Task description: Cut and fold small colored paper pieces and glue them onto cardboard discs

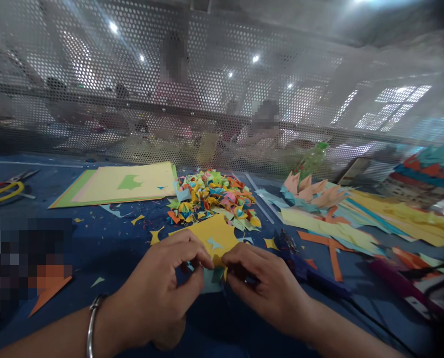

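Observation:
My left hand (162, 281), with a silver bangle at the wrist, has its thumb and fingertips drawn together; what they hold, if anything, is hidden. Close by, my right hand (262, 281) pinches a small yellow paper piece (225, 273). A pale blue paper (212, 282) shows between the two hands, just below the fingertips. Behind them lies a larger yellow paper sheet (216, 228) with a light blue scrap on it. Just past this sheet rises a heap of small folded paper pieces (218, 194) in many colours.
At the left lie scissors (5, 191) and stacked paper sheets (132, 181). A blue glue gun (300, 266) with a black cord rests right of my right hand. Paper strips (329, 231), peach paper points (314, 191) and a purple bar (397, 288) lie farther right. A perforated metal screen (214, 119) stands behind.

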A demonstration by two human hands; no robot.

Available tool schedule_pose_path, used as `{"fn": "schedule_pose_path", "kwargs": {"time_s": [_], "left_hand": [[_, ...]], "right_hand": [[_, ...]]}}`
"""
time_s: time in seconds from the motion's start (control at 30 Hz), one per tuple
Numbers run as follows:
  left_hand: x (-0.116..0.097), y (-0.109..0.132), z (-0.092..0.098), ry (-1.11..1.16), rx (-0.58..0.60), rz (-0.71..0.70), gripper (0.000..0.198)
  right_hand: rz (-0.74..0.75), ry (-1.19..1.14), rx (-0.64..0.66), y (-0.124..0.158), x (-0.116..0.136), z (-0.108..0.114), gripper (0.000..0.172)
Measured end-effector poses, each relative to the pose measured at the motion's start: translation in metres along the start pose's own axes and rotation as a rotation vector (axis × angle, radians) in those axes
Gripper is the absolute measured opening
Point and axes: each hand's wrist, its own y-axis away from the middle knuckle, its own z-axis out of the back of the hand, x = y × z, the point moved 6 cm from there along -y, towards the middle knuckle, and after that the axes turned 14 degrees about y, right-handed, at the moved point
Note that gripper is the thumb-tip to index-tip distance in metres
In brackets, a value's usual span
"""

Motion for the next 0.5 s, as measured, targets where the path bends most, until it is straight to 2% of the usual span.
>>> {"fn": "schedule_pose_path", "kwargs": {"time_s": [0.5], "left_hand": [[-0.0014,0.0010,-0.0001,-0.027,0.014,0.032,0.017]], "right_hand": [[0.017,-0.001,-0.034,-0.0007,0.0023,0.0028,0.009]]}}
